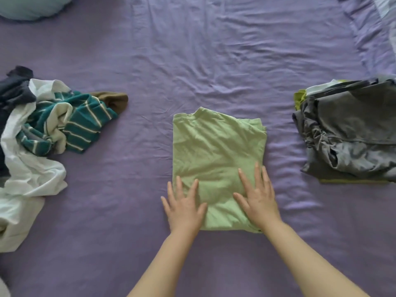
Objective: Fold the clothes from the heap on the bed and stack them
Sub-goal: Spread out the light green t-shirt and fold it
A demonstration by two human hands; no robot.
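A light green T-shirt (214, 146) lies folded into a rectangle in the middle of the purple bed sheet (192, 61), collar at the far end. My left hand (184, 206) lies flat on its near left corner, fingers straight and spread. My right hand (258, 198) presses flat on its near right part. At the left lies the unfolded heap (36, 133): white cloth, a teal striped garment, a dark navy piece and a brown piece. At the right stands the stack of folded clothes (351, 129), grey on top with yellow-green edges beneath.
A pale blue pillow (30, 5) sits at the far left corner. A lighter bed cover (381, 28) is bunched along the far right edge. Wrinkled sheet stretches between heap, shirt and stack.
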